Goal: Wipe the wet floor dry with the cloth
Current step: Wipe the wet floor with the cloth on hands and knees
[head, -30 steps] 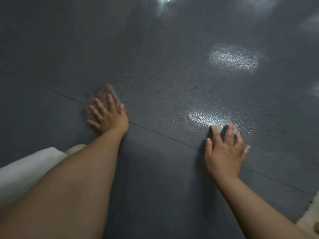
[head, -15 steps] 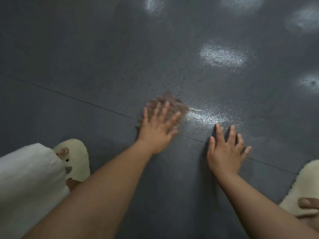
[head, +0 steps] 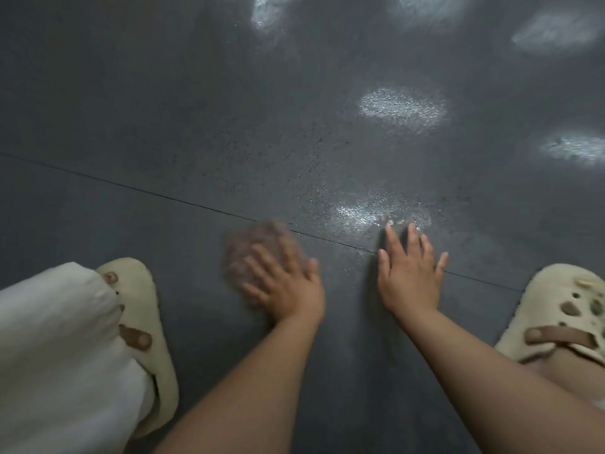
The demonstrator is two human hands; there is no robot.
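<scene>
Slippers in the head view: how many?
2. One cream slipper sits at lower left, beside the white garment; the other cream slipper is at the right edge, right of the right hand, partly cut off by the frame. None looks hidden.

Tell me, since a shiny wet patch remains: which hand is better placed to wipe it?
Probably the left hand: it presses the cloth flat. The right hand lies bare on the floor, fingertips at the wet patch.

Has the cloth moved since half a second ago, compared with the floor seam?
Yes. The cloth under the left hand has slid toward the person and slightly left: it now lies on the near side of the seam.
</scene>
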